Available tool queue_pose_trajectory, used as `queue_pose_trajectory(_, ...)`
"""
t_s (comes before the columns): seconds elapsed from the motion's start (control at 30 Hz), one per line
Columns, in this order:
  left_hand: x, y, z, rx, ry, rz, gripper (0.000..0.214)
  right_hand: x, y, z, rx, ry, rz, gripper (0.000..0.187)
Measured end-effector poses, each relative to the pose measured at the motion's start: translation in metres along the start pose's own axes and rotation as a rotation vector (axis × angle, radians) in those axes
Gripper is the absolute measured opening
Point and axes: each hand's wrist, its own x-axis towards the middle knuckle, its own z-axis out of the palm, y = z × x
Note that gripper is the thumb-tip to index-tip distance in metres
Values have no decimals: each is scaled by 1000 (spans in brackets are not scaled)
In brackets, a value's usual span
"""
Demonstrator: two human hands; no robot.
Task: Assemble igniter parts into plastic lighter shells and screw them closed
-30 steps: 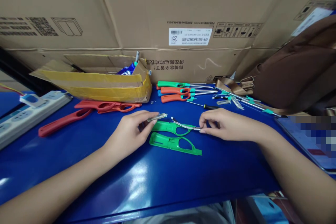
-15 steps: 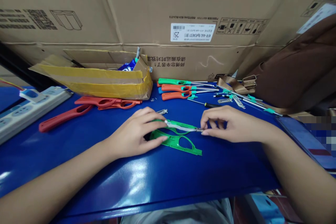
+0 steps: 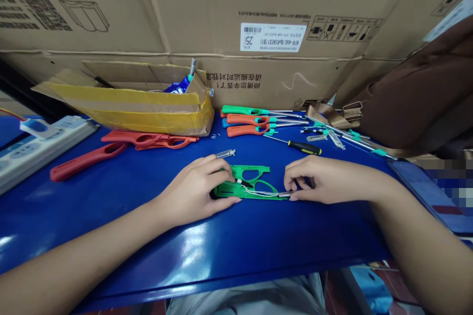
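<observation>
Two green plastic lighter shell halves (image 3: 251, 183) lie on the blue table (image 3: 221, 251) between my hands. My left hand (image 3: 201, 187) grips the near shell at its left end, fingers curled around it. My right hand (image 3: 314, 179) pinches the metal end of a thin white wire tube (image 3: 258, 191) that runs along the near shell. A small metal cylinder part (image 3: 225, 153) lies just beyond my left fingers.
An open taped cardboard box (image 3: 148, 108) stands at the back left, red shell halves (image 3: 121, 145) in front of it. Assembled lighters (image 3: 251, 120), a screwdriver (image 3: 301, 146) and metal tubes (image 3: 340, 135) lie behind. A power strip (image 3: 33, 145) is far left, a brown bag (image 3: 417, 93) right.
My left hand put down the small metal part and took hold of the green shell. My right hand brought the wire tube down onto the near shell.
</observation>
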Motion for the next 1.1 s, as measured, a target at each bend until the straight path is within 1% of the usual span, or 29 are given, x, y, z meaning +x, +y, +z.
queue_pose_trajectory(0.2,0,4,0,18,25,-49,23,3,0,1,-15,23,13,9)
queue_pose_trajectory(0.33,0,5,1,-12,18,-86,23,5,0,1,-62,81,-4,11)
queue_pose_trajectory(0.43,0,5,2,-20,11,-108,24,5,2,1,-94,120,21,13)
queue_pose_trajectory(0.77,0,8,3,-40,11,-166,25,9,6,8,-39,175,8,14)
queue_pose_trajectory(0.93,1,7,3,-38,-1,-183,25,8,5,5,-39,162,47,14)
queue_pose_trajectory(1.1,0,7,5,-60,11,-213,26,9,5,5,-37,150,-12,12)
